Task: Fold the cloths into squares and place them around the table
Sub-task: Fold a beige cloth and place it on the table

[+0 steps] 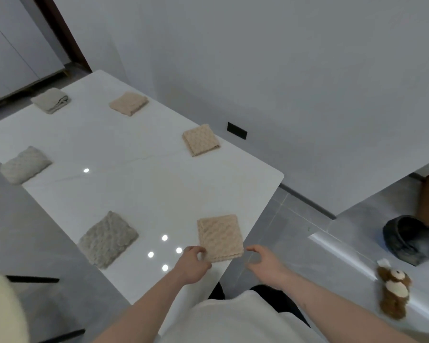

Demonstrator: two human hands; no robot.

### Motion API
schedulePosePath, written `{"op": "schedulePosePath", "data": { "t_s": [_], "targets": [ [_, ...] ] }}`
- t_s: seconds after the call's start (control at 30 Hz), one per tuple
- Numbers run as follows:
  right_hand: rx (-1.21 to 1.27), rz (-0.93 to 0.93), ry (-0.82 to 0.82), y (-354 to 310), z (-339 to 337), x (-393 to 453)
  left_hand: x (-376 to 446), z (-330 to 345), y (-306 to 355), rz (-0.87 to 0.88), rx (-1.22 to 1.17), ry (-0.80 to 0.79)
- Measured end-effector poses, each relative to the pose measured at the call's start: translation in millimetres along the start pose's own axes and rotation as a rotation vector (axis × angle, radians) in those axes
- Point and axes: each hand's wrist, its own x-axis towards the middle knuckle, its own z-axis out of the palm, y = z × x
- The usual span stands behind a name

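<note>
While I look down over the white desk (134, 184), my left hand (192, 264) sits at the near left corner of the closest beige cloth (219, 237), its fingers (196, 250) loosely curled and just touching the cloth's edge; I cannot tell whether they pinch it. My right hand (264, 262) hovers just off the cloth's near right corner, past the desk's edge, fingers bent and apart, holding nothing. That cloth lies folded square and flat near the desk's near right edge. To its left, along the opposite long edge, a grey folded cloth (108, 240) rests, well apart from it. Farther up I see a pale folded cloth (25, 165) overhanging the left edge, a beige one (201, 139) by the right edge, another beige one (128, 103) beyond it, and a grey-white one (51, 100) at the far left. A brown plush toy (393, 288) lies on the floor at my right.
</note>
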Motion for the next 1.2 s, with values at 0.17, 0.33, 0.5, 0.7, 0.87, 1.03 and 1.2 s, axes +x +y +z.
{"op": "schedulePosePath", "data": {
  "t_s": [0.17,0.33,0.5,0.7,0.87,1.03,1.2],
  "targets": [
    [-0.017,0.058,-0.067,-12.5,-7.4,11.1,19.6,-3.4,8.3,-0.030,-0.067,-0.033],
    [-0.056,0.075,-0.173,-21.0,-3.8,32.5,22.0,-0.6,7.8,-0.078,-0.129,-0.078],
    [-0.034,0.100,-0.254,-27.1,1.7,48.2,22.6,-0.9,9.9,-0.087,-0.157,-0.084],
    [-0.009,0.121,-0.276,-32.7,-7.2,57.9,26.3,-4.0,20.2,-0.106,-0.165,-0.091],
    [-0.149,-0.030,-0.084,-43.3,-33.3,69.2,29.8,1.5,39.1,-0.019,-0.148,-0.058],
    [-0.282,-0.105,-0.076,-50.0,-50.1,82.7,32.9,6.6,61.4,0.033,-0.069,-0.106],
    [-0.340,-0.133,-0.043,-32.8,-39.2,80.4,37.0,-0.3,56.8,0.115,0.100,0.021]
  ]
}}
